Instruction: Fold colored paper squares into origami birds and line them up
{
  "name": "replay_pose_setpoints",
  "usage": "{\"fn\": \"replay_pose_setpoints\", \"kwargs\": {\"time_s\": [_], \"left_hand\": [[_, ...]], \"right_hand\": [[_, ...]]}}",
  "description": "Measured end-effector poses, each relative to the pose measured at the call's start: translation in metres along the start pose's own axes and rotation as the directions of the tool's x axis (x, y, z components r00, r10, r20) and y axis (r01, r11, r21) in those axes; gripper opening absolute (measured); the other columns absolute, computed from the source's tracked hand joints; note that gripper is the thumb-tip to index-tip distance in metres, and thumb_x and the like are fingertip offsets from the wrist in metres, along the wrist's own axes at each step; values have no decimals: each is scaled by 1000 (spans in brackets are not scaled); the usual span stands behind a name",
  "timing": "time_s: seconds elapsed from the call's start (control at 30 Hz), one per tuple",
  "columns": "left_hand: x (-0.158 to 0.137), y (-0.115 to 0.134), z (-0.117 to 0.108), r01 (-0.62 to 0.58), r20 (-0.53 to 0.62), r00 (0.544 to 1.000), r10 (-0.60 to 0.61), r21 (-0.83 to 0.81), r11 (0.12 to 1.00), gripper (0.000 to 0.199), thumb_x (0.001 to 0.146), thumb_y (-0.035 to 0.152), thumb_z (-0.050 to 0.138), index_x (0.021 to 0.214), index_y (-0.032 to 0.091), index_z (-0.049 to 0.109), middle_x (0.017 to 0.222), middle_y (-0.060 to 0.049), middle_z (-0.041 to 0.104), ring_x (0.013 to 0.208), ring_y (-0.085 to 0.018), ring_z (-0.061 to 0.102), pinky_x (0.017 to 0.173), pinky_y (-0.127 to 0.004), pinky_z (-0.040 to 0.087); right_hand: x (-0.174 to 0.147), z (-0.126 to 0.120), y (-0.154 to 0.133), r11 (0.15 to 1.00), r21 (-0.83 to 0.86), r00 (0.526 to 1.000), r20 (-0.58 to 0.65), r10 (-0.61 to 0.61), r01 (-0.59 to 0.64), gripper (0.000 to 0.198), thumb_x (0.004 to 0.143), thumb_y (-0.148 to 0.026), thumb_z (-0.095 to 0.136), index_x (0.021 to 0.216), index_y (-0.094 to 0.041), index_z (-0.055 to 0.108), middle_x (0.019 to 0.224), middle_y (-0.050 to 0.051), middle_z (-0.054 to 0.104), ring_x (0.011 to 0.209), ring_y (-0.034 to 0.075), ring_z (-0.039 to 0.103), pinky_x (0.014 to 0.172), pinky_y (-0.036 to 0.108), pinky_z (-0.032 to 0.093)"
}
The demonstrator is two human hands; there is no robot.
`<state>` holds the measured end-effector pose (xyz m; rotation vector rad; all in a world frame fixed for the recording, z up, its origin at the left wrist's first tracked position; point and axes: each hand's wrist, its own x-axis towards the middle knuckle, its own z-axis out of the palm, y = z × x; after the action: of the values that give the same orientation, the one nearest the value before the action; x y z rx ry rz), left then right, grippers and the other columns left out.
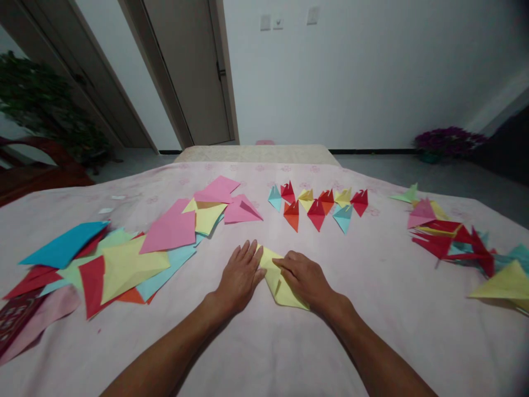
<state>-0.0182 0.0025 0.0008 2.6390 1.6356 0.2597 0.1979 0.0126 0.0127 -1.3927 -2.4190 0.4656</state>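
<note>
A partly folded sheet of yellow origami paper (285,295) lies on the cloth in front of me. My left hand (242,275) rests flat at its left edge, fingers stretched out, the tips of thumb and forefinger touching the paper. On the right side, my right hand (305,278) has its fingers curled, with thumb and forefinger pressed onto the upper part of the sheet. Part of the paper is hidden under that hand. Beyond it stand several folded paper cranes in rows, among them a red crane (316,214) and a light blue crane (343,216).
Loose coloured sheets, including a yellow sheet (132,264) and a pink sheet (173,229), lie overlapping at the left. More folded pieces, such as a yellow folded piece (506,284), are heaped at the right. A pale patterned tablecloth (231,353) covers the table.
</note>
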Motion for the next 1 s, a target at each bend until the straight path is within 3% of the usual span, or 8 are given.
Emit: {"fn": "replay_pose_setpoints", "kwargs": {"time_s": [0.17, 0.27, 0.4, 0.63, 0.87, 1.0], "left_hand": [[0, 12, -1, 62, -1, 998, -62, 44, 997, 53, 99, 41, 38, 147, 19, 39, 156, -14, 33, 145, -31, 28, 115, -55, 28], [-1, 15, 4, 80, -14, 997, -79, 71, 994, 56, 98, 43, 41, 148, 19, 36, 157, -14, 29, 146, -31, 26, 116, -56, 25], [-1, 16, 7, 90, -16, 996, -89, 74, 993, 61, 95, 45, 45, 148, 18, 35, 158, -15, 28, 146, -33, 24, 115, -59, 24], [2, 16, 11, 64, -32, 998, -62, 54, 996, 65, 92, 47, 50, 146, 14, 37, 155, -19, 31, 145, -37, 25, 114, -64, 21], [4, 15, 8, -160, 33, 987, 158, 49, 986, 60, 97, 40, 39, 150, 12, 29, 158, -16, 28, 147, -28, 21, 119, -52, 17], [2, 18, 3, -173, 69, 983, 171, 25, 985, 70, 95, 51, 39, 152, 13, 24, 159, -18, 23, 148, -31, 17, 118, -55, 16]], "right_hand": [[-3, -5, -5, 973, 223, 995, -64, 75, -59, 40, 100, -32, 32, 124, -22, 62, 116, 7, 68, 104, 20, 60, 91, 34, 44], [-2, -6, -14, 972, 173, 985, -45, 169, -159, 38, 95, -39, 45, 125, -25, 63, 99, 5, 72, 90, 20, 63, 79, 32, 45], [0, 0, -19, 959, 118, 963, -57, 264, -256, 41, 84, -30, 59, 125, -27, 62, 85, 1, 70, 80, 18, 60, 69, 28, 41], [-3, 6, -17, 981, 20, 979, -66, 195, -194, 42, 83, -21, 55, 125, -25, 61, 97, 5, 70, 85, 20, 59, 74, 30, 39], [-5, 5, -18, 990, -23, 989, -55, 135, -137, 44, 84, -22, 55, 128, -25, 57, 113, 6, 68, 95, 23, 57, 82, 33, 39], [-5, 5, -14, 986, 62, 985, -70, 157, -153, 40, 83, -21, 55, 122, -24, 59, 96, 3, 69, 88, 20, 59, 78, 31, 42]]}}
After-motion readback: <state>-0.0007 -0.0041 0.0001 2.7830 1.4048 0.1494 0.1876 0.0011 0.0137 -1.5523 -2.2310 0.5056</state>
